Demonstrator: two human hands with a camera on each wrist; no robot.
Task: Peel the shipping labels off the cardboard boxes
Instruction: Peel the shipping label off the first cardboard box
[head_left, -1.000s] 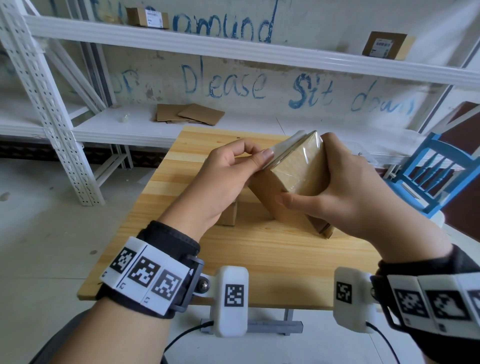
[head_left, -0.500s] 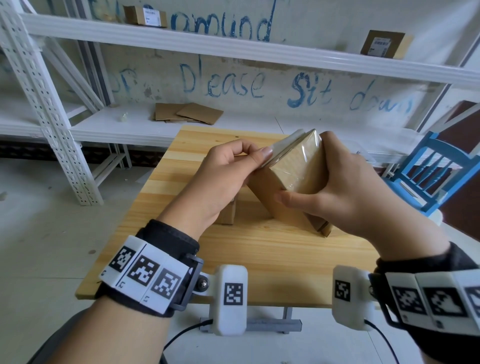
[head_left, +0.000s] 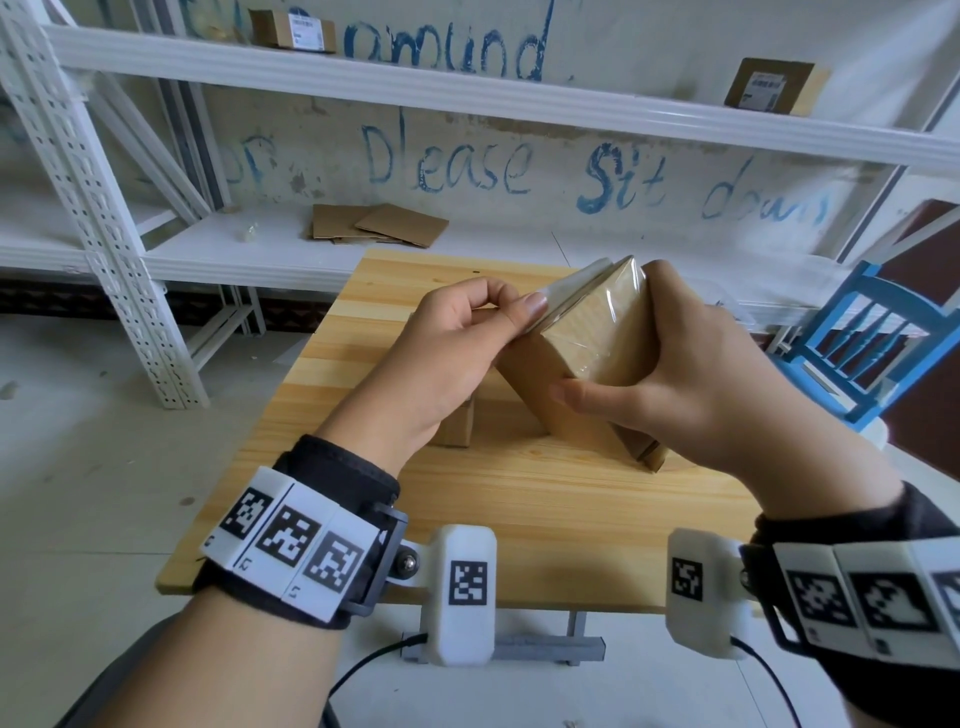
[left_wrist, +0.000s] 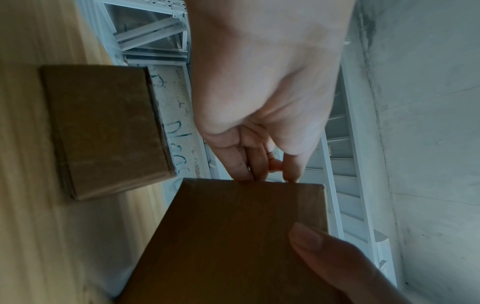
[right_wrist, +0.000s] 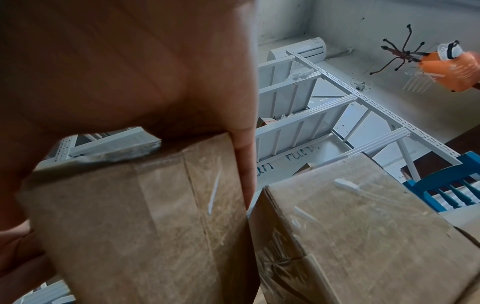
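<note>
In the head view, a cardboard box is held tilted above the wooden table, one lower corner close to or resting on the tabletop. The box is gripped by the right hand, thumb on the near face and fingers wrapped over the far side. A pale sheet, judged to be the shipping label, is lifted at the top edge of the box and is pinched between thumb and curled fingers of the left hand. A second box stands on the table behind the left wrist, largely hidden. Two further boxes with labels are seen on the upper shelf. In the left wrist view, the left fingertips are closed at the upper edge of the held box; the label itself cannot be made out there. The second box is seen standing on the table just beside. In the right wrist view, the taped face of the held box is clasped by the right hand, and a raised pale strip is visible along its top edge. The peeling step is judged to be under way. For the next move, a steady pull away from the box face is called for, with the box held firm against it, so that the label is not torn.
</note>
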